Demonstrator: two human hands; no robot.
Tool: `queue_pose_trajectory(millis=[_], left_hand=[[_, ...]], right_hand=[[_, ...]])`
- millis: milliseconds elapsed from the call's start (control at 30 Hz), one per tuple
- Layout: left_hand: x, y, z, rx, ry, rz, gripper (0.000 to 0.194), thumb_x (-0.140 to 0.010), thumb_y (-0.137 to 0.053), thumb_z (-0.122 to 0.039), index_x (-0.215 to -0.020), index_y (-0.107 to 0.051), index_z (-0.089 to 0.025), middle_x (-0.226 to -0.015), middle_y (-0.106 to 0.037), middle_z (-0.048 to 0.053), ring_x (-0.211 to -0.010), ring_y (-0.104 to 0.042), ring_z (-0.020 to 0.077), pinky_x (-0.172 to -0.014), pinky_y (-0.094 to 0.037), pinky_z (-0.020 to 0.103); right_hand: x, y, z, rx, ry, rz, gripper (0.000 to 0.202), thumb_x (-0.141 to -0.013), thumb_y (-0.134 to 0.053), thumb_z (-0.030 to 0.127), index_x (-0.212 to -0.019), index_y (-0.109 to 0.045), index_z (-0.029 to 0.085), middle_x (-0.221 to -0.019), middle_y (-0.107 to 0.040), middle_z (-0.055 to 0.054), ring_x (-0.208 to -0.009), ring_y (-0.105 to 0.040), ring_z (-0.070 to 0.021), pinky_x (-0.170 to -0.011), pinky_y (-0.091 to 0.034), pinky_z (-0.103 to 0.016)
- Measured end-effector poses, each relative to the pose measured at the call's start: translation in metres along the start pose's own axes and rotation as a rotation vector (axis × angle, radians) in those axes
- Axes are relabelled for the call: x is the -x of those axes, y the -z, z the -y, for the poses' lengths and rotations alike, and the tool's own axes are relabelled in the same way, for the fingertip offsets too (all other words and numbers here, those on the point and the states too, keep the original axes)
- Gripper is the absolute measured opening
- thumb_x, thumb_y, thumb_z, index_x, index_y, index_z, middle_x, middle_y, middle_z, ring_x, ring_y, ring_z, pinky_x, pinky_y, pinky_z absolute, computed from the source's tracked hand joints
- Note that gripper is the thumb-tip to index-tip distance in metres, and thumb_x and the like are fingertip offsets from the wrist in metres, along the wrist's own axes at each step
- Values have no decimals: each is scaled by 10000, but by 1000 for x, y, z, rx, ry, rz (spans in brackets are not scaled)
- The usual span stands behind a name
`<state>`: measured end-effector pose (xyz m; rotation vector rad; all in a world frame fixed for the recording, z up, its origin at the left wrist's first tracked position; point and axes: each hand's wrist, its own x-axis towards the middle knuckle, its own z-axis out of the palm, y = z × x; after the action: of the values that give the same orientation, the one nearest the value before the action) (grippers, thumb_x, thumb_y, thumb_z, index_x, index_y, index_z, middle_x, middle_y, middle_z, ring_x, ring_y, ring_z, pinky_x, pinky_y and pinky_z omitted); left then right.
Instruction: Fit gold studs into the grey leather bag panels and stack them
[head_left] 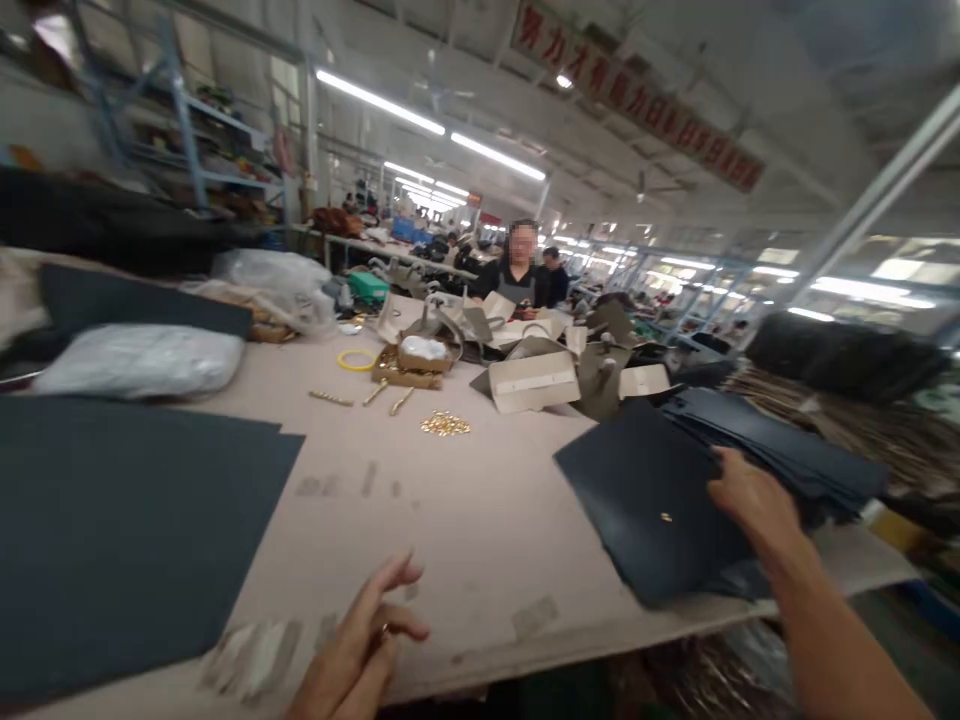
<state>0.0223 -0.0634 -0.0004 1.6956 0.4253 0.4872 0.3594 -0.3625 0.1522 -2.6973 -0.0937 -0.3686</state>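
Note:
My left hand (360, 640) is over the front of the table with its fingers bent and apart. A small glint shows by its fingers; I cannot make out what it is. On the right, my right hand (754, 505) has its fingers closed at the edge of a dark blue leather-like sheet (637, 500). A small gold metal piece (666, 517) lies on that sheet. Behind the hand is a stack of similar dark sheets (780, 435). Small gold pieces (445, 423) form a loose pile near the table's middle.
Large dark sheets (120, 530) cover the table's left side. Gold rods (400, 401), a yellow ring (355, 360) and a cardboard box (405, 378) sit further back. Beige and olive bag parts (532, 380) are heaped beyond. A person (517, 275) stands behind them.

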Motion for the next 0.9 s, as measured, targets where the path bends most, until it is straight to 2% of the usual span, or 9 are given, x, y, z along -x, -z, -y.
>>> queue_pose_trajectory(millis=[67,167,233,333,433,500,600,733,900], left_hand=[[3,10,-2,40,43,49,475,-958,-343,-342,-1430,-309,-301,-1351,-528,83,-1084,-618,187,-920,-481,305],[5,15,-4,93,44,33,534,-972,-311,-302,-1478,-147,-334,-1440,-435,92,-1184,-571,188,-938,-483,296],[5,15,-5,107,14,17,545,-977,-297,-282,-1483,-107,-352,-1463,-416,81,-1233,-538,193,-998,-458,316],[5,20,-4,95,-32,28,568,-977,-267,-227,-1483,-59,-380,-1503,-374,59,-1266,-513,187,-1045,-433,337],[7,31,2,29,-60,25,621,-958,-258,-163,-1484,-22,-394,-1535,-337,42,-1305,-474,182,-1084,-400,356],[10,40,11,-55,-136,-29,662,-930,-277,-126,-1489,-34,-386,-1534,-352,34,-1350,-415,190,-1121,-353,382],[16,54,26,-131,-226,-152,709,-883,-292,-79,-1496,-79,-364,-1528,-372,24,-1390,-347,194,-1154,-295,403],[28,76,37,-78,-154,-308,716,-841,-298,-52,-1495,-173,-315,-1506,-411,20,-1376,-371,178,-1159,-283,391],[53,112,32,72,3,-555,496,-906,-393,-288,-1400,-427,-263,-1372,-566,73,-1203,-567,220,-1050,-430,362]], right_hand=[[-9,-9,-11,146,30,-61,463,-760,-597,86,-1215,-622,5,-1164,-560,-407,-995,-643,-357,-766,-422,-459],[20,-46,7,17,192,62,328,-781,-631,232,-1080,-710,125,-1010,-697,-251,-902,-678,-292,-777,-468,-399],[65,-74,40,-245,327,238,255,-778,-630,306,-984,-731,194,-944,-738,-128,-851,-691,-256,-780,-507,-366],[147,-104,106,-540,618,522,230,-836,-596,356,-954,-730,212,-959,-739,-75,-876,-683,-213,-803,-528,-317],[211,-115,167,-710,901,725,189,-883,-563,255,-1003,-705,221,-910,-723,-46,-821,-661,-161,-778,-520,-264],[238,-119,197,-772,1066,816,208,-898,-538,189,-1033,-689,238,-904,-707,-30,-826,-645,-141,-781,-507,-237],[259,-133,226,-838,1228,846,209,-913,-499,151,-973,-683,230,-893,-697,-32,-852,-637,-131,-792,-494,-215],[285,-163,252,-900,1351,871,187,-922,-471,167,-894,-650,210,-842,-693,-34,-792,-640,-125,-751,-492,-200],[316,-181,290,-874,1346,837,194,-935,-421,187,-894,-608,212,-812,-678,-19,-738,-633,-123,-693,-467,-203]])
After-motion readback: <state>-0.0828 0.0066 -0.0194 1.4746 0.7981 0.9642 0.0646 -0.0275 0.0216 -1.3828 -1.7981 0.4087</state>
